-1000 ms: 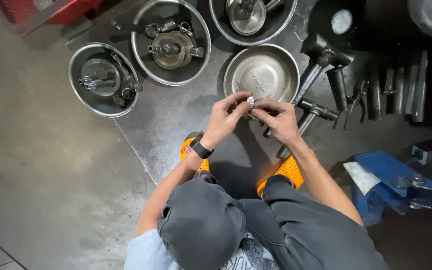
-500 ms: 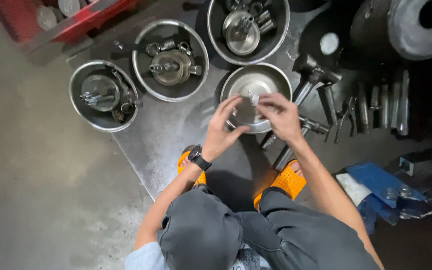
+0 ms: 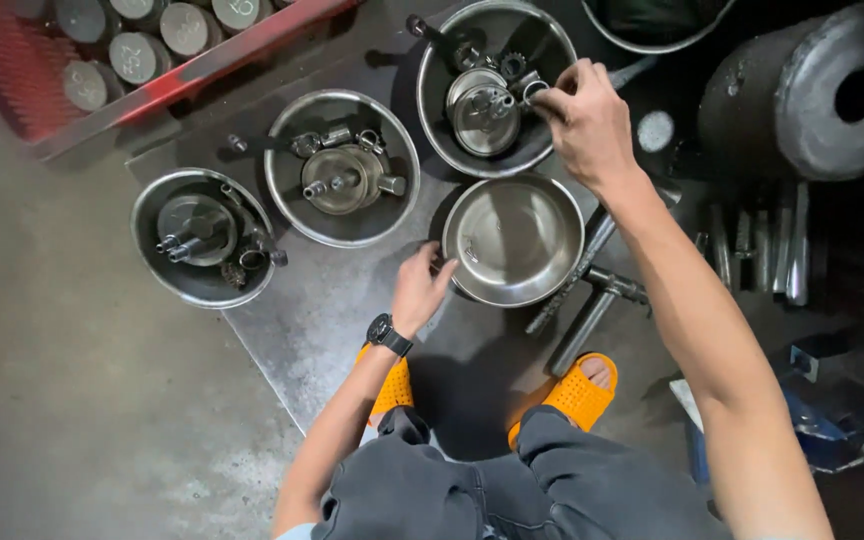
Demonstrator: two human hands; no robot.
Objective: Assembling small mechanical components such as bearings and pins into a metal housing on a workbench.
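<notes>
Grip: right hand is pinching a small metal ring, fingers closing together on it, at upper centre of the frame.
Left hand: fingers are curling loosely, touching the empty steel bowl rim at centre.
Far bowl: is holding a round machined part under the ring.

Light falls from above, moderately bright at the centre. The empty steel bowl and the metal floor plate throw soft glare. The right side sinks into deep shadow, swallowing the tools there. A dark shadow pools between the orange sandals. Focus is sharp; the frame edges bend slightly and darken.
</notes>
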